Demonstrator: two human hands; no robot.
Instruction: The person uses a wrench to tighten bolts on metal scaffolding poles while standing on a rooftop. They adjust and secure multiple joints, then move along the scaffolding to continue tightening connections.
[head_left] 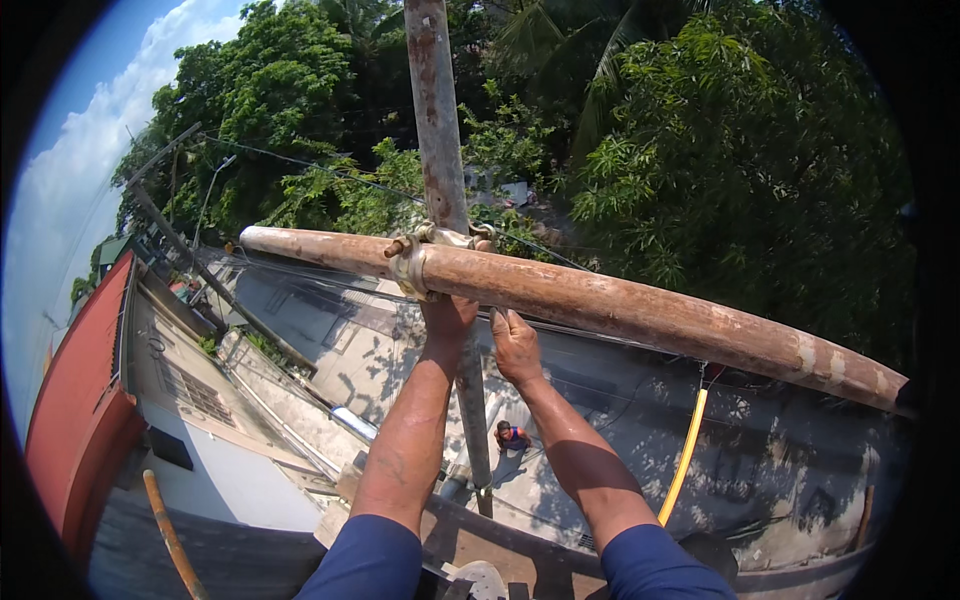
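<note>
A rusty horizontal scaffold pipe [620, 305] crosses in front of me. It meets an upright scaffold pipe [437, 120] at a scaffold clamp [410, 265], which wraps the horizontal pipe and has a rusty bolt end sticking out on its left. My left hand [450, 315] reaches up beneath the horizontal pipe beside the clamp; its fingers are hidden behind the pipe. Just to the right, my right hand [515, 345] is closed, thumb and fingers pressed together, right under the horizontal pipe. Whatever it may grip is too small or hidden to make out.
Far below, a person [511, 437] stands on the concrete ground. A yellow strap [686, 450] hangs from the horizontal pipe at right. Planks [510, 550] lie beneath me. A red-roofed building [75, 400] stands at left, with thin cables [310, 165] and trees [720, 150] beyond.
</note>
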